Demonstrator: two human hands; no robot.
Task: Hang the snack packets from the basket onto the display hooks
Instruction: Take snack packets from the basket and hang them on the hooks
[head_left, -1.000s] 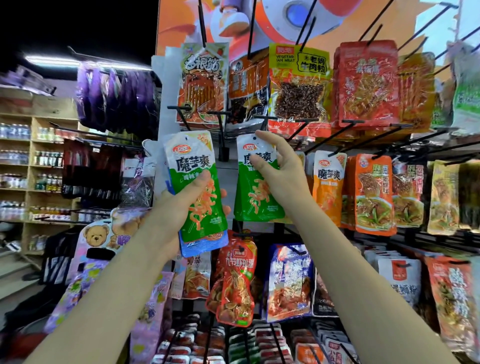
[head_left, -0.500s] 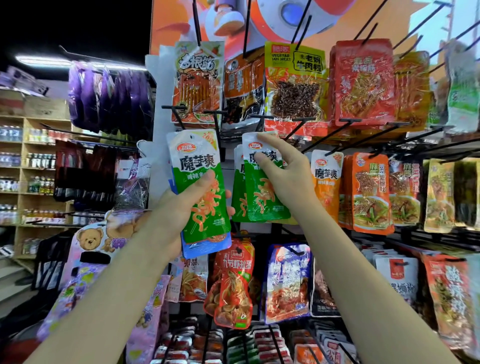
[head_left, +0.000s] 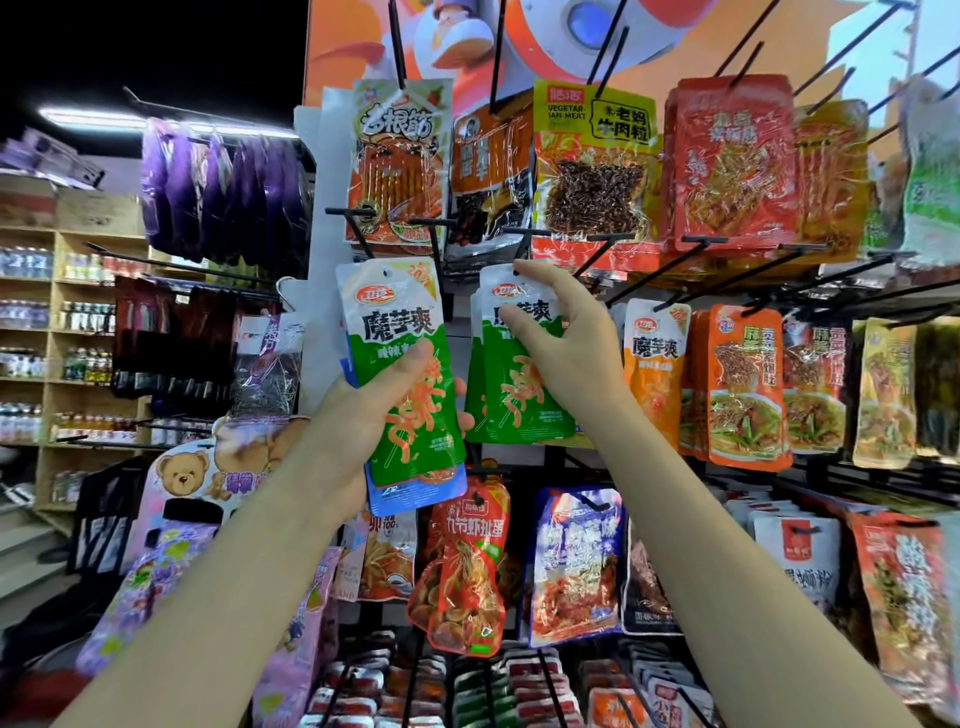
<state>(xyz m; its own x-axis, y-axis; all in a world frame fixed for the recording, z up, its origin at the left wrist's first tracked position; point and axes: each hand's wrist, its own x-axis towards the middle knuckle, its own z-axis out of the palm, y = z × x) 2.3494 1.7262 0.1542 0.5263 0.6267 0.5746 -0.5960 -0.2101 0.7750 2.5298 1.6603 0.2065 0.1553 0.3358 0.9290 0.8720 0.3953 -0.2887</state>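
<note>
My left hand (head_left: 363, 410) grips a small stack of snack packets (head_left: 400, 364); the front one is green and white, a blue one shows behind it. My right hand (head_left: 561, 348) pinches the top of another green and white packet (head_left: 511, 384), its hang hole level with the black display hook (head_left: 524, 241). At least one more green packet hangs behind it on that hook. The basket is out of view.
Rows of black hooks hold many packets: orange ones (head_left: 654, 374) to the right, red and yellow ones (head_left: 592, 166) above, red and blue ones (head_left: 472, 566) below. Purple bags (head_left: 223, 197) hang at the left. Store shelves (head_left: 57, 332) with bottles stand far left.
My right hand has lifted and tilted the green packet at the hook, and a second green packet now shows behind it. My left hand has kept its stack in about the same place.
</note>
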